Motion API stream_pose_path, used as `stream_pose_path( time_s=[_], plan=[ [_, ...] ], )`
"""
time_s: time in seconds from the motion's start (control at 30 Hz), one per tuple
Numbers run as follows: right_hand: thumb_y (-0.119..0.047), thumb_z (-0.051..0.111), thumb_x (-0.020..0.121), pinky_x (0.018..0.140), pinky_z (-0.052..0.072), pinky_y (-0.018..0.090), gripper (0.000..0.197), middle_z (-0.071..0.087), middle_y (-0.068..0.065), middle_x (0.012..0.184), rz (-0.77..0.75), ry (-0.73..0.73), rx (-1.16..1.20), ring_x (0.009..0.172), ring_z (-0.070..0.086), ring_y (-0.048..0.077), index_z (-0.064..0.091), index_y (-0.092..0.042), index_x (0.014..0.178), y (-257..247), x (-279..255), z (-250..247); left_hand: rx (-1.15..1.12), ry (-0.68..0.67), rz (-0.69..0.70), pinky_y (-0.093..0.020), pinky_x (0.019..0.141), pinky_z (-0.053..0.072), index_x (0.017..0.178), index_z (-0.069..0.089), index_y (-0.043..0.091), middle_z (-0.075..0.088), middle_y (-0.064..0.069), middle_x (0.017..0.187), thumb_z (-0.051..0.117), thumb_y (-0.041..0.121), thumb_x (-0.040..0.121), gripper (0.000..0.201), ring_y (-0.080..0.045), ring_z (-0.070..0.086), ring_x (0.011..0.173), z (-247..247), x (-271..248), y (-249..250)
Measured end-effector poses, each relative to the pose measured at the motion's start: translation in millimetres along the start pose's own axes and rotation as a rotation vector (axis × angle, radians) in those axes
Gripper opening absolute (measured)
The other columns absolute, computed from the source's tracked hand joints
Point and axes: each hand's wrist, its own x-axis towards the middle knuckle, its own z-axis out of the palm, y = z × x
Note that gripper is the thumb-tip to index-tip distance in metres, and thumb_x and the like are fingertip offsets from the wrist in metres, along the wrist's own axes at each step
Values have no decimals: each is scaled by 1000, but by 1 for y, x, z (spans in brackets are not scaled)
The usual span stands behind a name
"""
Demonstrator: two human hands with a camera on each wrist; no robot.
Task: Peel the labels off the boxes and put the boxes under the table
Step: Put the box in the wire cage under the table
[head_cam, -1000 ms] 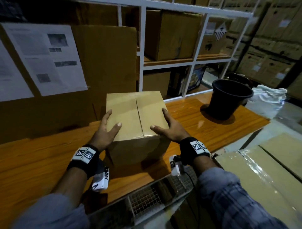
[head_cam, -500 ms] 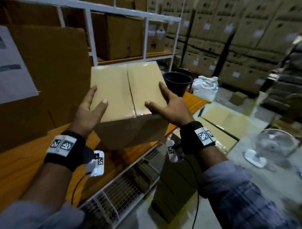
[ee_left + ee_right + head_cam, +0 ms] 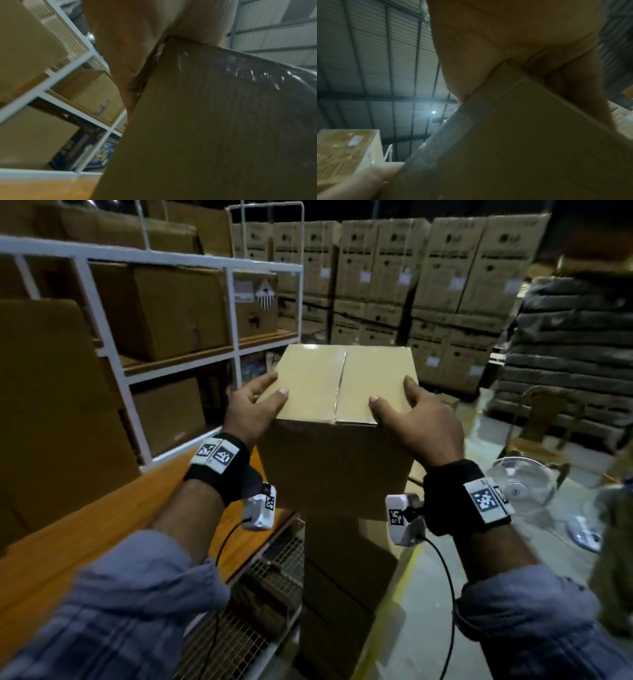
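Observation:
A plain brown cardboard box [image 3: 342,385] with a taped top seam hangs in the air past the end of the wooden table [image 3: 102,525]. My left hand [image 3: 253,409] presses flat on its left side with the thumb on top. My right hand [image 3: 414,419] does the same on the right side. The left wrist view shows the left hand [image 3: 128,40] lying over the box [image 3: 205,121] edge. The right wrist view shows the right hand [image 3: 505,33] over the box [image 3: 522,148] corner. No label shows on the faces I see.
A white metal rack [image 3: 233,313] full of cartons stands left. Stacked cartons [image 3: 411,285] fill the back. More brown boxes [image 3: 342,577] stand on the floor below the held one, beside a wire cage [image 3: 260,594]. A fan [image 3: 520,484] and a chair [image 3: 541,419] are at the right.
Both hands lifted the box off the table and swung it to the right, beyond the table's end. The view turned right with it.

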Motion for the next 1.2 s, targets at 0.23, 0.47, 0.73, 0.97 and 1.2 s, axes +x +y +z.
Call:
stream_pose_path(
  time_s=[0.23,0.47,0.73,0.97,1.2],
  plan=[
    [-80,47,87,102,45,45,90,54,4,154,180,52,-34,136,52,34,35,-31,162,39,24,-16,12,-37,-52,-46,95,59,123,69,33,69,6,117,71,53,85,43,-19,67,108,71,41,-5],
    [-76,46,91,103,45,45,86,54,9,152,291,32,-70,136,51,37,34,-28,162,61,25,-12,9,-183,-75,-42,101,57,138,66,26,72,2,124,76,44,88,54,-16,70,111,105,62,-23],
    [-80,46,88,105,44,50,88,53,9,153,436,81,-67,138,49,37,34,-32,161,62,21,2,56,-327,-59,-40,105,54,134,68,32,71,6,127,75,56,80,60,-14,67,117,112,83,-34],
    [-78,46,88,104,44,50,86,54,10,151,486,104,-85,136,51,37,34,-31,160,60,16,13,7,-391,-76,-15,80,57,140,64,17,71,-2,124,71,28,98,44,-1,70,93,122,87,-40],
    [-76,43,90,102,44,49,85,56,12,148,470,82,-96,134,52,38,34,-29,160,63,9,23,-1,-402,-92,-21,92,55,143,62,18,69,-2,131,72,29,97,48,-7,70,110,121,92,-54]
  ],
)
